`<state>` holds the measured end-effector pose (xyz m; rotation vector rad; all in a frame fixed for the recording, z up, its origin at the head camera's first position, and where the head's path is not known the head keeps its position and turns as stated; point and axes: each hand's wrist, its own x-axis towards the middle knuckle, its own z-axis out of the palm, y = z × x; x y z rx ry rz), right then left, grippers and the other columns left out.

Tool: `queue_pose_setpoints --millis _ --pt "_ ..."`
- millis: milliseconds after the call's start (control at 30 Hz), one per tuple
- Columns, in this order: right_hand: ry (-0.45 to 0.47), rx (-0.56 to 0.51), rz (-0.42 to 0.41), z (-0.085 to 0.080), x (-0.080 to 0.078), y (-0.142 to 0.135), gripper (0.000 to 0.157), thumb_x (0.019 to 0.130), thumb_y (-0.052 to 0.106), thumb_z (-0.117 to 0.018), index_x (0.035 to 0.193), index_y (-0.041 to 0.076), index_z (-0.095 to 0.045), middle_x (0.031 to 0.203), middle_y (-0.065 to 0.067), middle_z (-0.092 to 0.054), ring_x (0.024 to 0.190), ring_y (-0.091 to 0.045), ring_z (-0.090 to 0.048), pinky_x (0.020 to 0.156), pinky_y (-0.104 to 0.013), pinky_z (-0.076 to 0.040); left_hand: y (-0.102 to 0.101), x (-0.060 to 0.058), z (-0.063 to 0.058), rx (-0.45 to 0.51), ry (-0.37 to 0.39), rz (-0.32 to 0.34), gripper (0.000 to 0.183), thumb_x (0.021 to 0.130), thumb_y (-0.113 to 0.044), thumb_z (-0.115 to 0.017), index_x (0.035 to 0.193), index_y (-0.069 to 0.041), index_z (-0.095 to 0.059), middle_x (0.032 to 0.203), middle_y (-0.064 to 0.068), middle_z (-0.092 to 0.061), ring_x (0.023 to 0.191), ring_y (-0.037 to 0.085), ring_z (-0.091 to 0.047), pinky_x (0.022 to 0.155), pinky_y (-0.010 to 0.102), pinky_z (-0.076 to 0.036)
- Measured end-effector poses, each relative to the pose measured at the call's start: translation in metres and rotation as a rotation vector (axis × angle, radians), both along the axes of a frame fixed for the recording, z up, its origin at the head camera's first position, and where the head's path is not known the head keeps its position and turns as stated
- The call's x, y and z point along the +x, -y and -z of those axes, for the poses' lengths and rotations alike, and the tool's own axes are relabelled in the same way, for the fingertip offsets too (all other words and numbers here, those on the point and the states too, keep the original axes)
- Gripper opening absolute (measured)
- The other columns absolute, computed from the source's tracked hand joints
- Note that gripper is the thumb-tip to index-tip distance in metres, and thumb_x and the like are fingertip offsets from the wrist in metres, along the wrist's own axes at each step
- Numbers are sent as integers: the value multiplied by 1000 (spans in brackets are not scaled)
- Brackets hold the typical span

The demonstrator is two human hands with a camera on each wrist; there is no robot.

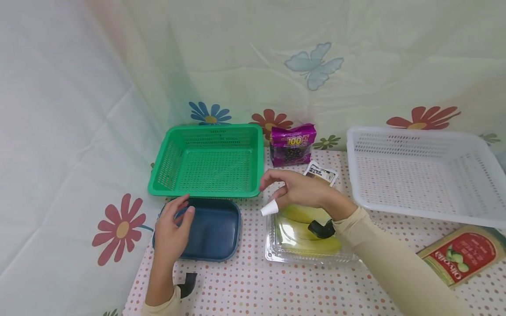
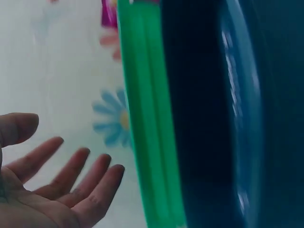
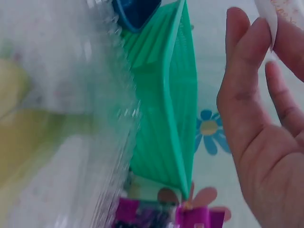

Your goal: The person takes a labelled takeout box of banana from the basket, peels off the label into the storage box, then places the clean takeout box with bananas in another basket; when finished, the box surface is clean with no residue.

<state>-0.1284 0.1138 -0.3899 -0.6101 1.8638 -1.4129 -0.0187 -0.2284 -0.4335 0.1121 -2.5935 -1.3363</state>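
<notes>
My right hand (image 1: pixel 298 191) pinches a small white paper-like piece (image 1: pixel 270 208) between thumb and fingers, above a clear plastic clamshell box (image 1: pixel 272 252) with yellow bananas (image 1: pixel 310 230) inside. In the right wrist view the white piece (image 3: pixel 268 19) is partly cut off by the frame edge, with faint orange marks beside it. My left hand (image 1: pixel 172 230) hovers over the left part of a dark blue tray (image 1: pixel 213 232), fingers loosely bent and holding nothing. In the left wrist view its fingers (image 2: pixel 102 194) are spread apart.
Behind the blue tray stands a green basket (image 1: pixel 217 193). A purple snack bag (image 1: pixel 292 147) and a small white packet (image 1: pixel 320 173) are at the back middle. On the right are a white basket (image 1: pixel 415 213) and an Olivoilà pouch (image 1: pixel 464 254). A patterned curtain (image 1: pixel 237 52) closes the back.
</notes>
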Motion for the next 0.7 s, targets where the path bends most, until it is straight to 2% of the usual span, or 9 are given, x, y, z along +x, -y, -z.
queue_pose_setpoints --millis 167,267,333,400,533,600,700 --pt "-66 -11 -8 4 -5 26 29 87 -5 -67 114 3 -61 101 -10 -68 92 -23 -67 83 -36 -54 40 -3 8 -62 8 -103 38 104 -25 -61 139 -10 -62 135 13 -64 128 31 -61 101 40 -50" --pt "-66 -16 -24 8 -6 44 18 90 -2 -65 105 6 -67 87 -5 -67 82 -20 -58 76 -33 -50 61 -4 14 -39 31 -150 38 105 -26 -58 139 -10 -63 135 12 -65 128 29 -62 100 21 -48" --pt "-52 -27 -29 12 -7 56 11 92 1 -66 101 7 -70 82 -2 -65 78 -18 -56 72 -31 -50 75 -6 21 23 48 -172 37 105 -26 -57 139 -9 -62 136 13 -65 127 21 -62 98 10 -45" --pt "-50 -30 -34 15 -7 68 6 94 7 -69 99 8 -72 79 0 -65 75 -15 -55 69 -29 -50 84 -7 30 105 78 -193 37 106 -26 -56 139 -9 -62 136 13 -65 123 11 -63 94 4 -44" --pt "-62 -20 -42 21 -6 91 9 96 15 -72 102 10 -73 77 3 -65 72 -13 -55 65 -28 -48 100 -10 53 287 177 -211 42 106 -31 -56 142 -10 -59 139 9 -62 119 -2 -59 94 5 -46" --pt "-55 -12 -49 23 -5 102 10 96 16 -72 105 11 -72 78 2 -68 74 -18 -61 67 -30 -50 108 -12 65 355 225 -209 45 105 -34 -58 144 -12 -58 142 6 -61 121 -2 -57 94 6 -47" --pt "-32 -4 -49 25 -2 117 10 97 16 -72 105 12 -68 79 -1 -73 83 -36 -71 73 -42 -58 118 -15 80 436 274 -172 49 104 -35 -60 149 -15 -53 147 0 -58 125 -1 -53 94 7 -47"
